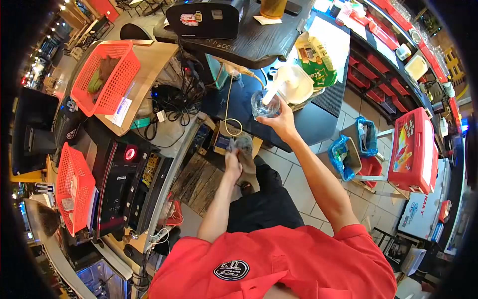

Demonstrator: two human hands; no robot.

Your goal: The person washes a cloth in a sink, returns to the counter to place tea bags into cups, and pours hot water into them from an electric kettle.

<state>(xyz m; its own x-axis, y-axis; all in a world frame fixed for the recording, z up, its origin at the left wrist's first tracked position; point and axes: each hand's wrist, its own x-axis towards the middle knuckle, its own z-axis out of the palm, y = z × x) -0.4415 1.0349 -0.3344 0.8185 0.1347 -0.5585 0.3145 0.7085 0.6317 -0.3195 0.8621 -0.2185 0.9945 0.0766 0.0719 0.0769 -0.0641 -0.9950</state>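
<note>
My right hand (283, 121) is wrapped round a clear drinking glass (260, 110) over the dark counter. A white, handle-like piece (272, 92) overlaps the glass's mouth and runs up toward a white plastic container (299, 85) just beyond. Behind that container stands a green and yellow bag (321, 70) with a star printed on it. Lower and to the left, my left hand (232, 166) grips a bunched grey cloth (242, 145), held in front of a small cardboard box (222, 140) below the counter.
Left, red plastic baskets (133, 67) sit near a black computer case (115, 184) and tangled cables (174, 102). A dark wooden shelf (259, 42) overhangs the counter (318, 117). Right are bins with blue liners (341, 155) and a red cooler box (409, 149).
</note>
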